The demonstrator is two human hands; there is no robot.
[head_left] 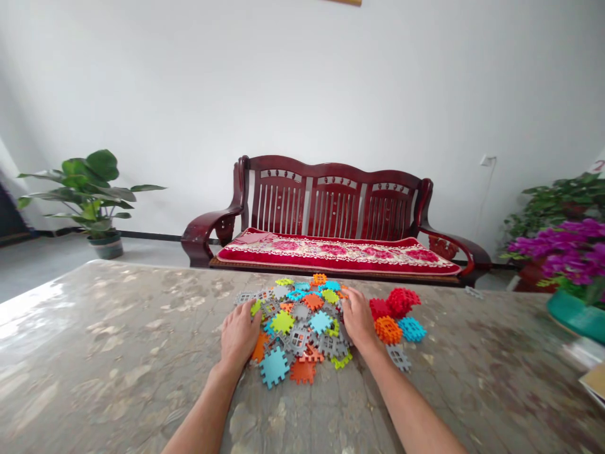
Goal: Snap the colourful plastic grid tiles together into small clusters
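Note:
A loose heap of flat plastic interlocking tiles (301, 312) with notched edges lies on the table, in grey, blue, orange and lime green. My left hand (240, 333) rests at the heap's left edge, palm down, its fingers stretched out and touching the outer tiles. On the opposite edge, my right hand (358, 318) lies with its fingers extended against the tiles; some fingertips are hidden. No tile is visibly gripped by either hand. Nearest me in the heap are a blue tile (274, 367) and an orange tile (303, 371).
Right of my right hand sit joined red pieces (401, 302), an orange block (388, 330), a blue block (413, 329) and a grey tile (398, 357). Purple flowers in a teal pot (574, 315) stand at the table's right. A wooden bench (331, 208) is behind the table (118, 366).

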